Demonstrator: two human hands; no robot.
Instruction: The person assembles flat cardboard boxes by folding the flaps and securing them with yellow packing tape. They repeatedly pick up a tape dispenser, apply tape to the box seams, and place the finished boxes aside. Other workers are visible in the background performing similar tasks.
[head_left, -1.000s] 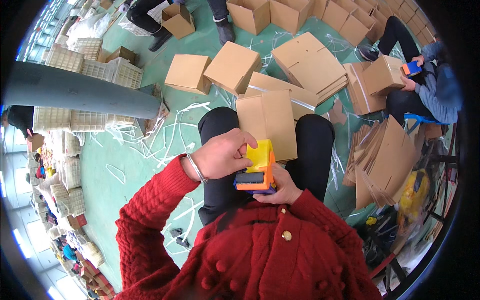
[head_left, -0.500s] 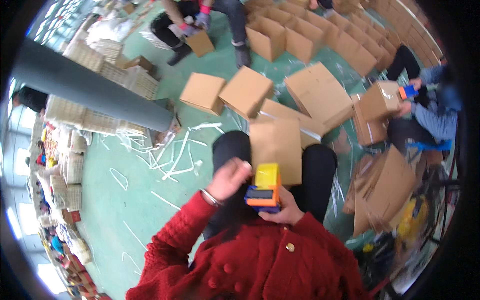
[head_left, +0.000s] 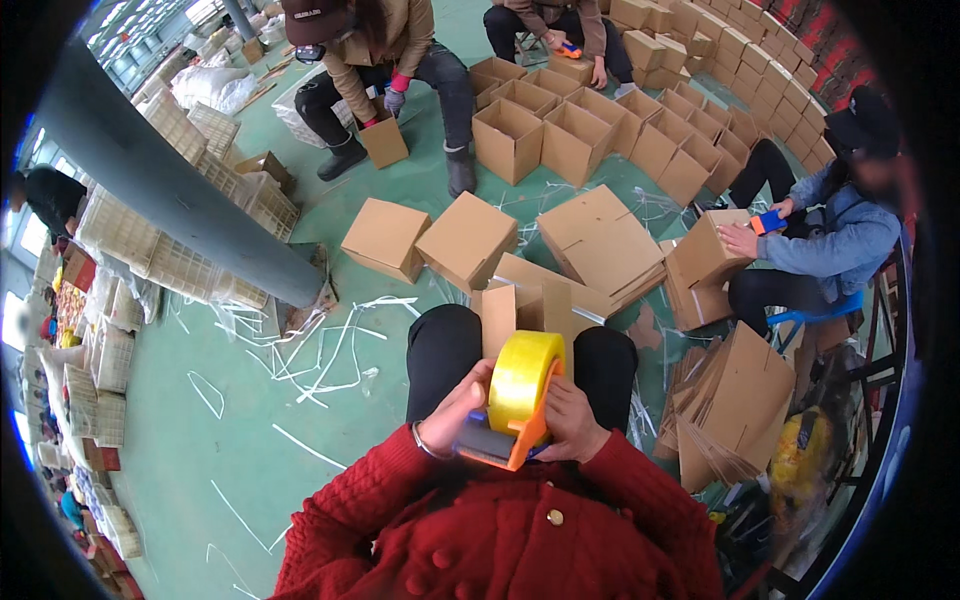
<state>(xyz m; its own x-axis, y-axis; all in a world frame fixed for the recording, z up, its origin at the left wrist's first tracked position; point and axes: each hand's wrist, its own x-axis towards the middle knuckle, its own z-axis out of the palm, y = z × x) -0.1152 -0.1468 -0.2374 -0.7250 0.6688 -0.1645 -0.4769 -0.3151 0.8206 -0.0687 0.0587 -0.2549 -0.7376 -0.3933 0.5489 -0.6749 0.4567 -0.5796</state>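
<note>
Between my hands sits the orange tape dispenser with its yellow tape roll. My left hand and right hand both clasp it. Beyond them, a flat cardboard box rests on my knees. I keep the grip firm and the roll square to the seam.

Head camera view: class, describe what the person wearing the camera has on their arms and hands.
Both arms are covered by red cable-knit cardigan sleeves down to the wrists. The left hand has a thin bangle at its wrist. The right hand is bare, like the left; no gloves.

Packing workshop (cardboard boxes everywhere).
</note>
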